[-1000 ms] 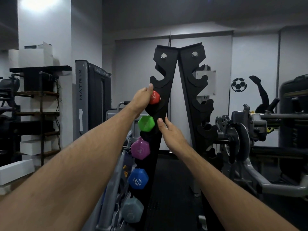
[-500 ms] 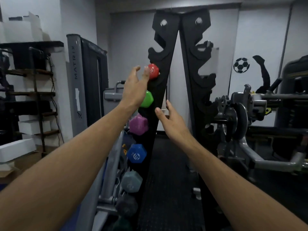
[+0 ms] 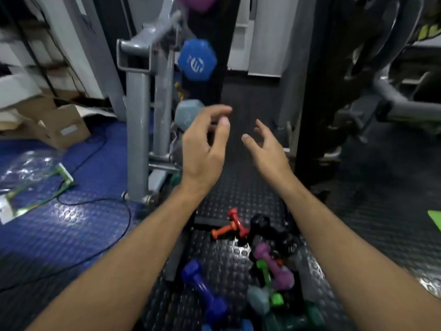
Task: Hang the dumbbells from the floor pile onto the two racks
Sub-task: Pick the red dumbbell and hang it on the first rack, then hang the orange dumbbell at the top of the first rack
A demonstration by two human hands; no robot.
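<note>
Hovering above the floor pile (image 3: 250, 271), both hands empty. Left hand (image 3: 205, 151) loosely curled; right hand (image 3: 267, 149) spread.

Small coloured dumbbells (image 3: 257, 271) lie jumbled on the black studded floor. A blue hexagonal dumbbell (image 3: 197, 60) hangs on the left rack (image 3: 214, 32), a grey one (image 3: 187, 113) below it.

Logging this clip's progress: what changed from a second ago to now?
The view tipped from the rack top down to the floor pile. The left hand let go of the red dumbbell on the rack and dropped, as did the right hand; both are empty. The blue dumbbell stayed hung.
</note>
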